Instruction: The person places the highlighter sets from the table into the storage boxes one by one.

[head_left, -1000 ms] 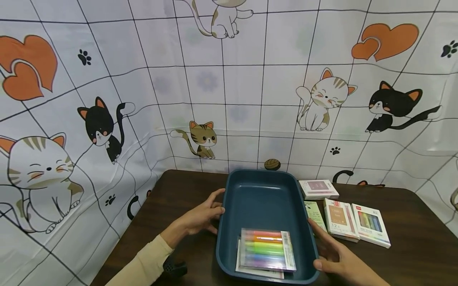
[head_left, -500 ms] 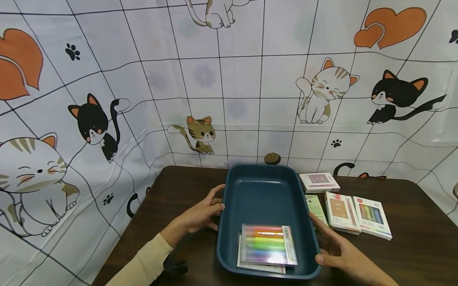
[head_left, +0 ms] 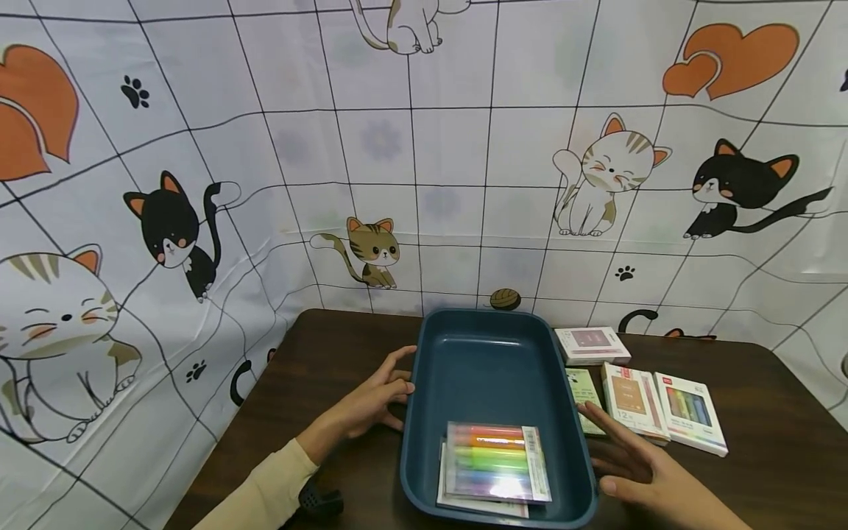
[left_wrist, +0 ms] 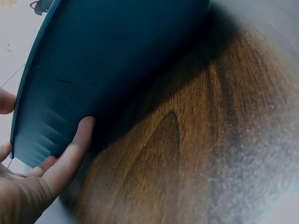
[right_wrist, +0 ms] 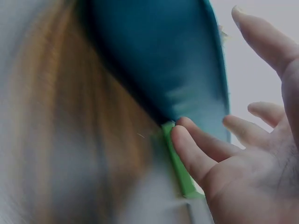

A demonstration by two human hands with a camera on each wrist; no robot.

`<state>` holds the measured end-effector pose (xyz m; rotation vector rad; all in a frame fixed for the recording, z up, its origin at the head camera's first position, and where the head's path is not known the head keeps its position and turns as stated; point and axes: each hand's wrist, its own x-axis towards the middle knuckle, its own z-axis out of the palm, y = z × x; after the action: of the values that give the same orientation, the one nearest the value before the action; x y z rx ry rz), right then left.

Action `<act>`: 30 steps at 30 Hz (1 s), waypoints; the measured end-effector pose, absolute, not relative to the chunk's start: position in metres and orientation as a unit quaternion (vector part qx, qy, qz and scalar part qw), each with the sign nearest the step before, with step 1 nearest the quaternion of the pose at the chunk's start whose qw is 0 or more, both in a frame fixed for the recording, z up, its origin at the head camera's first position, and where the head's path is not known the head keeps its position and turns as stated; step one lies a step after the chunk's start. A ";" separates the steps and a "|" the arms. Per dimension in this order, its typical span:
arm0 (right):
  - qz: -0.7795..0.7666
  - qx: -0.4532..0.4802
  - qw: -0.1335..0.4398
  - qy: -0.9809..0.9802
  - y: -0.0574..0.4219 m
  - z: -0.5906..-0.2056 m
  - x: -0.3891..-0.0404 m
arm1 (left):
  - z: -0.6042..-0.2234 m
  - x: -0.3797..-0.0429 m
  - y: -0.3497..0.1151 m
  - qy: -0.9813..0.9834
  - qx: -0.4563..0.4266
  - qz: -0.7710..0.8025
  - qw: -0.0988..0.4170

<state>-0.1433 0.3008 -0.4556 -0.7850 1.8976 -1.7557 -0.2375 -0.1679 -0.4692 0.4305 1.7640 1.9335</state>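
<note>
A deep blue rectangular tray (head_left: pixel 486 368) stands on the dark wooden table. In its near end lies a clear pack of rainbow-coloured pens (head_left: pixel 493 464), on top of a flat white-edged pack (head_left: pixel 483 508). My left hand (head_left: pixel 371 401) is at the tray's left wall. The left wrist view shows its thumb (left_wrist: pixel 74 149) against the outer wall, with other fingertips at the rim. On the opposite side, my right hand (head_left: pixel 636 471) has loosely spread fingers and holds nothing. Its fingertips are close to the tray's right wall and a green box (right_wrist: pixel 177 163).
Right of the tray are a white box with a brown panel (head_left: pixel 632 401), a white box with coloured stripes (head_left: pixel 692 412) and, farther back, a box with a mauve panel (head_left: pixel 592 346). A cat-patterned curtain (head_left: pixel 450 147) hangs behind the table (head_left: pixel 762 412).
My right hand has drawn a little to the right, off the tray's rim, and its fingers have spread. The left hand stays at the left wall. The head view has shifted slightly.
</note>
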 end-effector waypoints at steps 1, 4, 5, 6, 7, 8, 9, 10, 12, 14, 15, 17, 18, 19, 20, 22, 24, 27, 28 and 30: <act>-0.633 -0.292 0.209 0.686 0.304 -0.454 -0.143 | -0.470 -0.237 -0.167 0.644 0.157 0.708 0.243; -0.623 -0.307 0.175 0.697 0.315 -0.447 -0.141 | -0.471 -0.237 -0.166 0.641 0.159 0.711 0.242; -0.619 -0.305 0.167 0.704 0.318 -0.445 -0.141 | -0.471 -0.238 -0.165 0.640 0.160 0.712 0.243; -0.613 -0.306 0.156 0.711 0.322 -0.443 -0.141 | -0.471 -0.238 -0.165 0.639 0.160 0.712 0.244; -0.609 -0.303 0.149 0.717 0.325 -0.441 -0.140 | -0.471 -0.238 -0.164 0.638 0.161 0.713 0.244; -0.605 -0.298 0.143 0.724 0.329 -0.439 -0.140 | -0.470 -0.238 -0.164 0.637 0.163 0.713 0.244; -0.597 -0.296 0.132 0.734 0.332 -0.437 -0.140 | -0.471 -0.238 -0.164 0.636 0.163 0.713 0.245; -0.589 -0.294 0.122 0.742 0.335 -0.435 -0.139 | -0.470 -0.238 -0.164 0.636 0.163 0.713 0.245; -0.568 -0.290 0.094 0.765 0.341 -0.433 -0.139 | -0.470 -0.238 -0.165 0.633 0.161 0.716 0.246; -0.539 -0.275 0.064 0.794 0.347 -0.431 -0.138 | -0.471 -0.237 -0.166 0.631 0.157 0.718 0.247; -0.526 -0.269 0.048 0.806 0.350 -0.430 -0.139 | -0.471 -0.237 -0.166 0.630 0.153 0.720 0.248; -0.497 -0.256 0.018 0.829 0.354 -0.428 -0.140 | -0.471 -0.236 -0.168 0.628 0.150 0.722 0.247; -0.486 -0.252 0.003 0.837 0.356 -0.427 -0.140 | -0.470 -0.236 -0.168 0.628 0.149 0.723 0.246; -0.478 -0.249 -0.004 0.842 0.359 -0.426 -0.141 | -0.470 -0.235 -0.168 0.629 0.149 0.723 0.245; -0.473 -0.247 -0.010 0.845 0.361 -0.425 -0.141 | -0.470 -0.235 -0.168 0.629 0.149 0.723 0.245; -0.470 -0.239 -0.018 0.850 0.367 -0.424 -0.142 | -0.469 -0.235 -0.168 0.629 0.151 0.722 0.246; -0.466 -0.225 -0.018 0.855 0.372 -0.423 -0.141 | -0.470 -0.234 -0.167 0.630 0.153 0.720 0.248; -0.454 -0.195 -0.024 0.869 0.379 -0.424 -0.141 | -0.470 -0.235 -0.166 0.629 0.154 0.720 0.251; -0.448 -0.186 -0.028 0.874 0.381 -0.424 -0.140 | -0.471 -0.235 -0.166 0.628 0.154 0.720 0.252; -0.446 -0.175 -0.033 0.877 0.385 -0.425 -0.141 | -0.471 -0.236 -0.166 0.628 0.153 0.721 0.251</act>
<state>-0.1406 0.3847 -0.4253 -0.5603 2.8146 -1.4306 -0.2360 -0.1661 -0.4709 0.4176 1.7079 1.9617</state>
